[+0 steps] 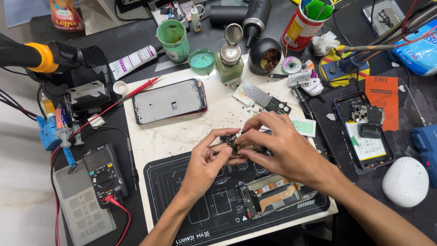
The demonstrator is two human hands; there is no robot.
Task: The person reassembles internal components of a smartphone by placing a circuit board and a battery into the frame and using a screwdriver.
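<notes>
- Centrally, the left hand [207, 159] and right hand [280, 148] meet above the white work mat [182, 134]; both pinch a small dark circuit board with gold contacts [234, 145] between thumb and fingertips.
- Just below the hands, an opened phone frame with orange and silver internals [273, 193] lies on the black printed repair mat [191, 205].
- Up-left, well apart from the hands, a grey phone rear panel with red rim [169, 101] lies flat.
- Far left, a black digital multimeter [104, 174] with a red lead rests off the mat.
- Right, a second opened dark phone body [364, 132] lies on the dark bench [409, 123].
</notes>
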